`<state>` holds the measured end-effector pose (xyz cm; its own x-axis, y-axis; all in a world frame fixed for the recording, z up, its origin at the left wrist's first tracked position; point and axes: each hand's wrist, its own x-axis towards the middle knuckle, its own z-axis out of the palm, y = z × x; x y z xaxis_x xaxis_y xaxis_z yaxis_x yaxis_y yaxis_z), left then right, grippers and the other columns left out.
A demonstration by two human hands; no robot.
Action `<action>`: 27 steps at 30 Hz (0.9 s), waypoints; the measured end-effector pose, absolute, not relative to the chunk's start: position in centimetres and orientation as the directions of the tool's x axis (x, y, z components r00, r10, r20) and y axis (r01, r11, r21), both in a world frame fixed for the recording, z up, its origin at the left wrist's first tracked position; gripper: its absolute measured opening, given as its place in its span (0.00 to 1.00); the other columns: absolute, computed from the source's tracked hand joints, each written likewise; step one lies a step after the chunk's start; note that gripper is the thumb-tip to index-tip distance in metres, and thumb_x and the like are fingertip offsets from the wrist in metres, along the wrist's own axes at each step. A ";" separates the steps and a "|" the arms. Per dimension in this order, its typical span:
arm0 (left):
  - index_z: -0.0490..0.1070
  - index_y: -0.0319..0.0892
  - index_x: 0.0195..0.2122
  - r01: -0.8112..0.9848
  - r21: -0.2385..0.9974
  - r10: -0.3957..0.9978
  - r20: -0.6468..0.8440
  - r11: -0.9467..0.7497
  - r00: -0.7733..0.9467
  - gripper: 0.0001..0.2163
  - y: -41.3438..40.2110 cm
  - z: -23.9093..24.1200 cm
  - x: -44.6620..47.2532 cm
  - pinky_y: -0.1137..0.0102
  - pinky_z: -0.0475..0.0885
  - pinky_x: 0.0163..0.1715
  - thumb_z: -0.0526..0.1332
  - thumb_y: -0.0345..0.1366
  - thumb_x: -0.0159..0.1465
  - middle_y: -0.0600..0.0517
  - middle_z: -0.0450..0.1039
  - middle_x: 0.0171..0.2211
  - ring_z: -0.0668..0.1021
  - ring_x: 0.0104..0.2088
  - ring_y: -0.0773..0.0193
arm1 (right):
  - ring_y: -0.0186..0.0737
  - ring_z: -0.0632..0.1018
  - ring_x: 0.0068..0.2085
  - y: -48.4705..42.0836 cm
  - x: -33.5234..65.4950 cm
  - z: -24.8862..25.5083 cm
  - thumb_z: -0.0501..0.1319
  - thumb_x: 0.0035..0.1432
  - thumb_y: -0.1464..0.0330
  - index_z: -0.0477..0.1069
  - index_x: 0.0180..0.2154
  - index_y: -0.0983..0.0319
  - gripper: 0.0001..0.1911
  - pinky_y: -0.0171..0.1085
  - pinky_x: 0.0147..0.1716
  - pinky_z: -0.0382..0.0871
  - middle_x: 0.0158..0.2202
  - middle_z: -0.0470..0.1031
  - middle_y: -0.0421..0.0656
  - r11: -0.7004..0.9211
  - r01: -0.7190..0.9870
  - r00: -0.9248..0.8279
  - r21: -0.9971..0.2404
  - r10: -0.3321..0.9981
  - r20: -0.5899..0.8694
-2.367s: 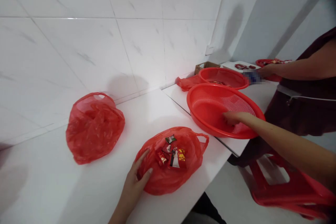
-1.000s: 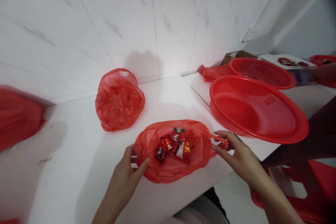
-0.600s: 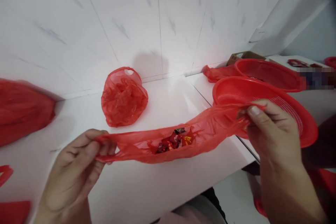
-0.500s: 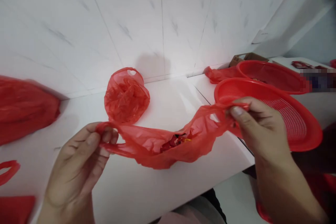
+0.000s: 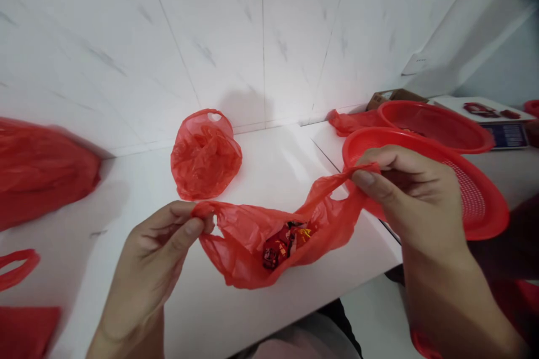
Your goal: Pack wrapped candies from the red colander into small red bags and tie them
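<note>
A thin red plastic bag hangs between my two hands just above the white table. Several small wrapped sweets show through its open mouth. My left hand pinches the bag's left handle between thumb and fingers. My right hand pinches the right handle, held higher, in front of a red mesh basket.
A second red bag sits crumpled near the tiled wall. More red bags lie at the far left. A second red basket, a small cardboard box and a scale stand at the right. A red stool is below.
My right hand left the basket and both hands took the bag's handles and lifted it. Since half a second ago the hands have come closer together and the bag sags deeper.
</note>
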<state>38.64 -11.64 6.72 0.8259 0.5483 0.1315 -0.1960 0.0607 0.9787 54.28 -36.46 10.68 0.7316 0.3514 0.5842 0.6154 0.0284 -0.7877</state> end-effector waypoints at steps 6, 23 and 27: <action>0.80 0.47 0.33 -0.235 0.970 0.535 0.169 0.057 0.828 0.08 -12.0 7.3 37.9 0.79 0.73 0.28 0.70 0.42 0.54 0.54 0.75 0.24 0.75 0.27 0.69 | 0.28 0.71 0.27 -36.5 53.4 10.3 0.66 0.57 0.69 0.73 0.29 0.58 0.05 0.29 0.25 0.66 0.26 0.72 0.35 0.047 0.604 0.743 -0.796 0.329 0.583; 0.79 0.56 0.43 -0.039 0.996 0.271 0.017 0.077 0.962 0.14 -12.6 7.0 36.3 0.75 0.72 0.29 0.70 0.38 0.54 0.55 0.72 0.26 0.72 0.27 0.68 | 0.30 0.70 0.27 -36.6 49.5 8.4 0.67 0.55 0.69 0.73 0.29 0.58 0.04 0.31 0.23 0.64 0.26 0.70 0.37 -0.027 0.580 0.798 -0.814 0.216 0.562; 0.80 0.51 0.34 -0.019 0.998 0.354 -0.001 0.055 0.935 0.08 -12.5 6.7 35.9 0.76 0.72 0.30 0.71 0.36 0.52 0.55 0.73 0.25 0.74 0.28 0.68 | 0.30 0.69 0.26 -36.5 49.2 8.3 0.66 0.56 0.69 0.73 0.28 0.57 0.05 0.32 0.23 0.62 0.25 0.70 0.37 -0.042 0.594 0.787 -0.803 0.237 0.569</action>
